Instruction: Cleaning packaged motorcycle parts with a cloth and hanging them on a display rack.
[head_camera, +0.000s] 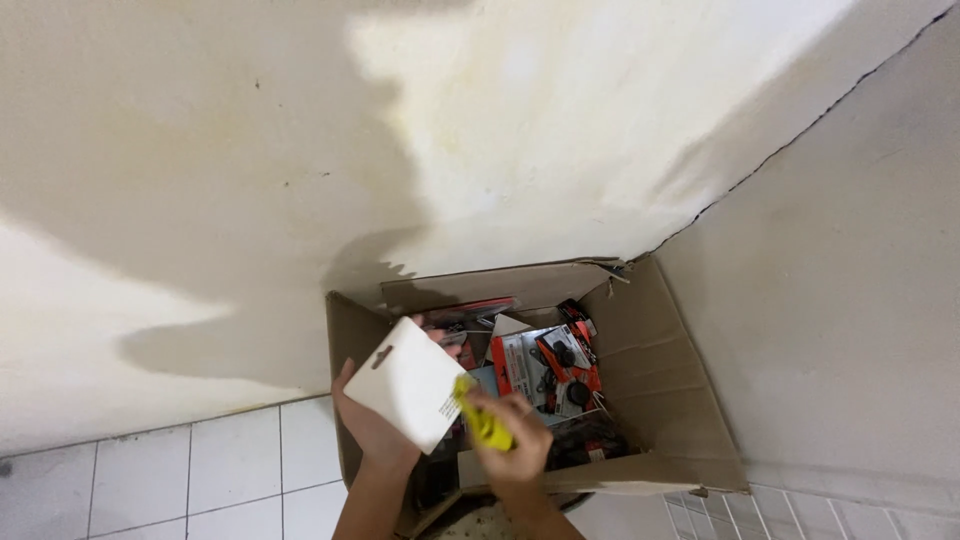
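My left hand (366, 420) holds a flat white card package (408, 380) with a hang slot at its top corner, tilted over an open cardboard box (655, 380). My right hand (520, 445) grips a small yellow-green tool (484, 422), whose tip touches the card's lower right edge. Both hands hover above the box's near left corner. What the card's far side carries is hidden.
The box stands in a room corner on a white tiled floor (210, 480), against cream walls (500, 130). Inside lie several red and black blister packs (556, 365). A dark crack runs along the wall joint at right.
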